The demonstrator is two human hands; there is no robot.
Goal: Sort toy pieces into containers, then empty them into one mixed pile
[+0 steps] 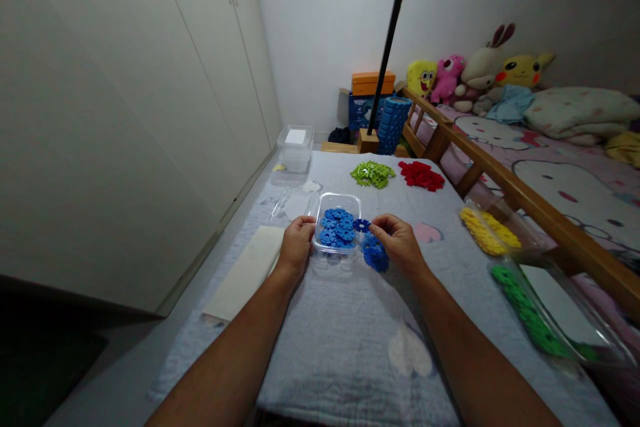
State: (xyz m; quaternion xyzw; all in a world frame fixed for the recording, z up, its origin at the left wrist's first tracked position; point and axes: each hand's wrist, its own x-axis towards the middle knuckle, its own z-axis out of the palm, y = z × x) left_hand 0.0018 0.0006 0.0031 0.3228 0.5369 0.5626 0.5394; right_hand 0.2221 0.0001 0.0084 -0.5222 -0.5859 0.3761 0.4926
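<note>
Grey cloth (340, 333) spreads wide across the lower centre. At mid-frame, the left hand (297, 240) closes its fingers on a clear tub's (340, 200) left side; the right hand (397, 240) pinches a blue disc (357, 224) at the right rim. White cupboard (125, 80) at left and wooden bed rail (480, 160) at right flank the cloth, pale wall (320, 27) upper centre

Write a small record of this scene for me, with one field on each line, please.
left hand: at the left side of the clear tub
right hand: pinching a dark blue disc by the tub's right rim
tub contents: blue notched pieces
right of tub: loose blue pieces on the cloth
far end: light green pile, red pile to its right
right edge: yellow pieces and green pieces, in clear packaging
</note>
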